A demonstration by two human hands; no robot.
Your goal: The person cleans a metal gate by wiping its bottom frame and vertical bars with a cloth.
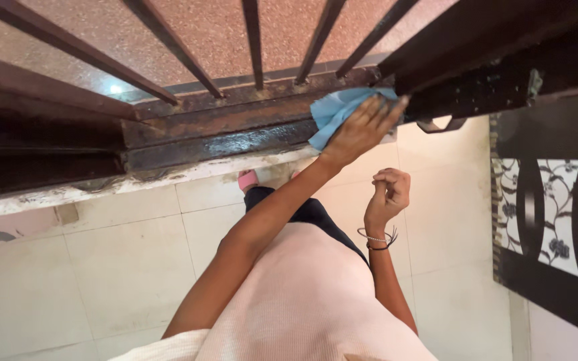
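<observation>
Your left hand [362, 127] presses the blue cloth [336, 113] flat-fingered on the gate's bottom rail [222, 127], mid-wipe; next stroke needs steady pressure, while your right hand [388, 197] hangs curled, empty.

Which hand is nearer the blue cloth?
Left. The left hand presses flat on the blue cloth against the gate frame; the right hand hangs curled below, apart.
</observation>
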